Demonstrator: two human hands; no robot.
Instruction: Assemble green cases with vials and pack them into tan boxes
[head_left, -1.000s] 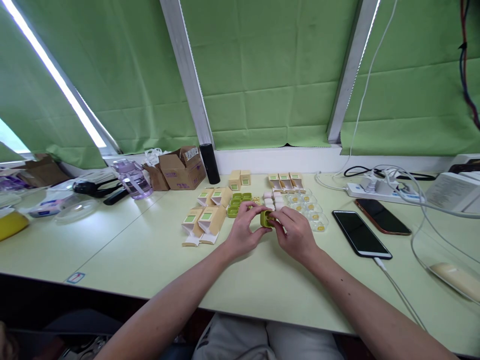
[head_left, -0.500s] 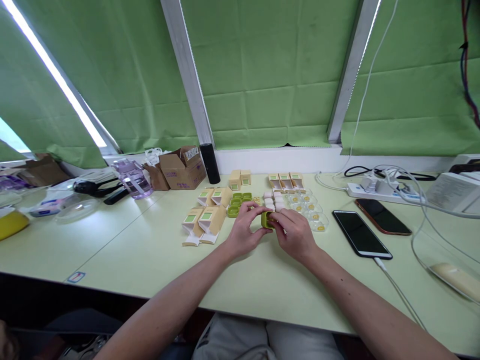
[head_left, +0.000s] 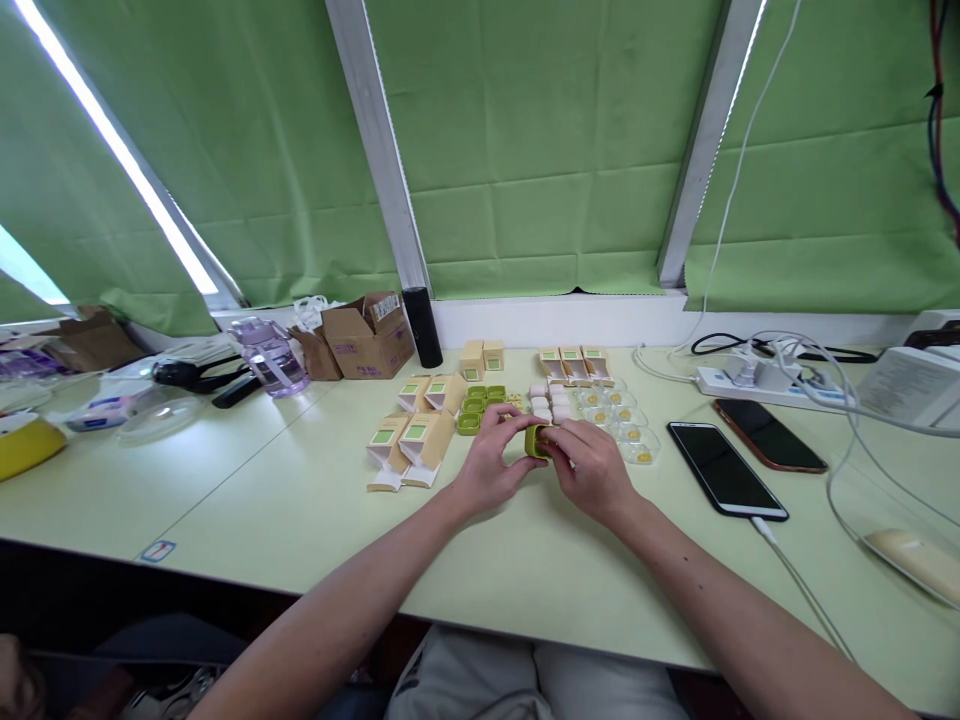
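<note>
My left hand grips a small olive-green square container between thumb and fingers, just above the table. The fingers of my right hand are closed together at the container's open side, their tips partly inside it. What they pinch, if anything, is hidden. Just beyond my hands, several similar green containers stand in rows. Beside them are small yellowish pieces, white and pale pink blocks, and clear domed cases with yellow pieces in them.
Open cream cartons lie left of my hands, with more cartons behind. Two phones, a power strip, cables and a mouse are at right. A cardboard box, black cylinder and purple bottle stand at left.
The view has shifted very slightly, so everything sits a little further right. My hands keep nearly the same pose around the green container.
</note>
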